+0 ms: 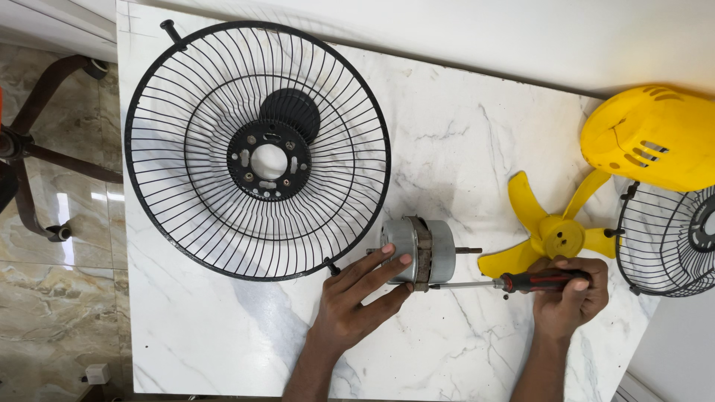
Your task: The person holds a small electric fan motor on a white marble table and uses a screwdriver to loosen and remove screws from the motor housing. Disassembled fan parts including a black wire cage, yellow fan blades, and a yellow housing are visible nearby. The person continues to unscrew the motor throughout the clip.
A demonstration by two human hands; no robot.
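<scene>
Grey fan motor (421, 253) lies on its side on the marble table (477, 149), just below centre. Left hand (357, 298) grips its 7 o'clock side. Right hand (570, 294) is closed around a red-black screwdriver (514, 282) — tip at the motor's casing. Yellow blade (555, 231) at 3 o'clock; black grille (257, 149) at 10 o'clock.

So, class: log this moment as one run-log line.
left hand: steadies fan motor | right hand: holds screwdriver, tip at motor | nearby: black grille, yellow blade | surface: marble table
</scene>
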